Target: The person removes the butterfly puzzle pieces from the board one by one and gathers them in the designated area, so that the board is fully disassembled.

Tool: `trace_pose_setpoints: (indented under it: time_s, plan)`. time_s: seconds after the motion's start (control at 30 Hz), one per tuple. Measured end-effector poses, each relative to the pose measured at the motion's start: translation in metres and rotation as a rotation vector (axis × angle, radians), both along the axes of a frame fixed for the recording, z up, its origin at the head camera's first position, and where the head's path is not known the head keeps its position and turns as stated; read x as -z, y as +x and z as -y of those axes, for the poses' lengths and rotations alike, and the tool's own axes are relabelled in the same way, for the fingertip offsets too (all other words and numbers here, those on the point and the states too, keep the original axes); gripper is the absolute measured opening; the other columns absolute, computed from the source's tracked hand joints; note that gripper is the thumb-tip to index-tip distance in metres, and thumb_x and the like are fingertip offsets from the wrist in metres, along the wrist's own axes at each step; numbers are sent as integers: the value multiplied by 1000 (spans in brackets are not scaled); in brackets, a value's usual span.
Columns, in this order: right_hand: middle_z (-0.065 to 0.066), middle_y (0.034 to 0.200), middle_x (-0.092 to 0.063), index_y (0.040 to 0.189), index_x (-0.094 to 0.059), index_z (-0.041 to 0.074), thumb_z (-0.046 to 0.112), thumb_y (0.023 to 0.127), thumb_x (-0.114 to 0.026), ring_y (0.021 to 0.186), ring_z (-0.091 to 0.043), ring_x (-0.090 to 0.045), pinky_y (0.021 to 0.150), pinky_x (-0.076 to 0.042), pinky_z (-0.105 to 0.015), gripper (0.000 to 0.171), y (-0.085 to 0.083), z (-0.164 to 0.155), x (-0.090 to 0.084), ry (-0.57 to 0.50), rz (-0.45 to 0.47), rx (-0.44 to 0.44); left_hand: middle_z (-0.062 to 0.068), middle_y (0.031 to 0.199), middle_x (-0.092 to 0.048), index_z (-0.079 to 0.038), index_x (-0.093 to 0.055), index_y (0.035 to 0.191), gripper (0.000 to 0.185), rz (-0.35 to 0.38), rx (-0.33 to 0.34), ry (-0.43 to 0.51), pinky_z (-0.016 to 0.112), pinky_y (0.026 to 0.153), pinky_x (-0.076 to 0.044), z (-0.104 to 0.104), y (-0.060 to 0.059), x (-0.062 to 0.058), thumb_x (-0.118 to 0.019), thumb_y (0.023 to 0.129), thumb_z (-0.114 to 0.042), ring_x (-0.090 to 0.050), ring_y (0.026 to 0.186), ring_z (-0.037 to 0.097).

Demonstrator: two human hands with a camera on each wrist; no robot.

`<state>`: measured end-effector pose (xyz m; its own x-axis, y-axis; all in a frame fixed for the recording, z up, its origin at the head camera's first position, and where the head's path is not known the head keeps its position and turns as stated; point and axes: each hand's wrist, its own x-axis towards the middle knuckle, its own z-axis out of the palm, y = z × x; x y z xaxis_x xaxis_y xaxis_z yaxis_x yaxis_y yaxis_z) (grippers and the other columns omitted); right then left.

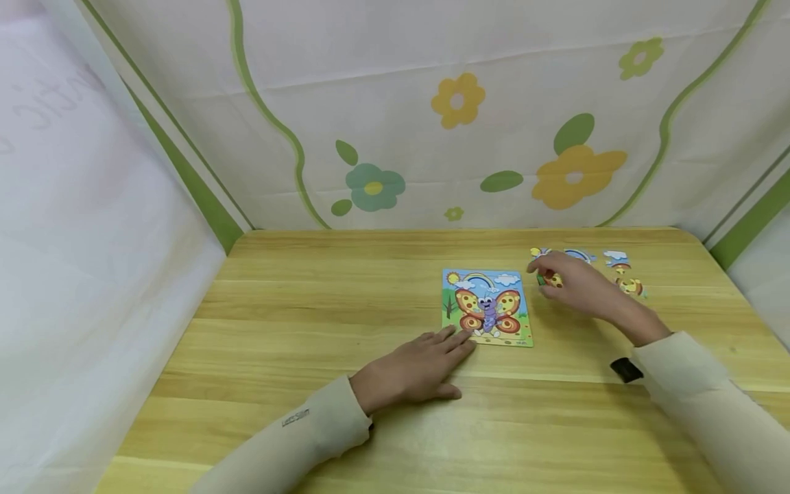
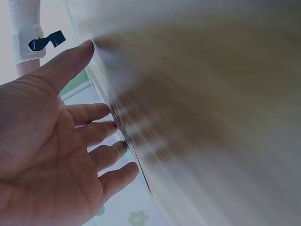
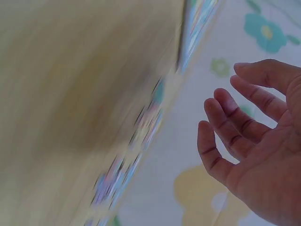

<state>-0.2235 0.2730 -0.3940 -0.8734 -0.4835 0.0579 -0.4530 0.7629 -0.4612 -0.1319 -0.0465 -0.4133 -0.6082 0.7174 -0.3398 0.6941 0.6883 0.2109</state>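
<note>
A square picture puzzle board (image 1: 489,305) with a smiling purple butterfly, rainbow and sun lies flat on the table. My left hand (image 1: 420,367) is spread palm down beside it, fingertips at the board's lower left corner. Over the loose puzzle pieces right of the board hovers my right hand (image 1: 577,285), its fingers loosely bent. In the right wrist view nothing shows between the fingers of that hand (image 3: 254,127), and the pieces (image 3: 110,183) are blurred below it. A piece with red and yellow patterning (image 1: 553,280) is partly hidden by the right hand.
More loose pieces lie at the back right: a rainbow piece (image 1: 579,255), a cloud piece (image 1: 616,259) and a yellow-red one (image 1: 631,285). The wooden table (image 1: 296,315) meets a flower-printed white curtain (image 1: 395,103) behind. A black strap (image 1: 626,370) hangs by the right sleeve.
</note>
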Motion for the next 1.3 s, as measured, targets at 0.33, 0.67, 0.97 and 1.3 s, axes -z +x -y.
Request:
trace_pose_setpoints:
  time_s: [0.33, 0.67, 0.97, 1.3]
  plan:
    - [-13, 105, -70, 126, -66, -4, -3, 95, -68, 95, -21, -64, 77, -55, -32, 31, 10, 55, 2, -122, 133, -124, -1, 177, -15, -20, -21, 169, 80, -18, -27, -21, 44, 130, -27, 15, 1, -1, -57, 106, -51, -18, 164, 19]
    - [-12, 105, -70, 127, -66, -1, -2, 97, -67, 92, -17, -62, 78, -54, -32, 30, 11, 86, 14, -178, 262, -179, 1, 177, -17, -21, -24, 169, 76, -41, -46, -21, 48, 129, -29, 27, 1, -4, -56, 106, -49, -20, 163, 23]
    - [-11, 103, -67, 119, -66, 2, -2, 96, -65, 89, -17, -62, 78, -54, -35, 24, 9, 97, 22, -183, 360, -138, 4, 177, -16, -23, -24, 169, 76, -37, -75, -24, 52, 128, -30, 30, -1, -4, -56, 106, -49, -18, 164, 28]
    - [-9, 98, -67, 117, -67, 2, 2, 97, -69, 87, -16, -62, 77, -52, -33, 21, 11, 104, 24, -184, 367, -118, 0, 176, -20, -23, -25, 169, 76, -29, -84, -27, 54, 127, -32, 28, 0, -8, -57, 106, -50, -24, 162, 27]
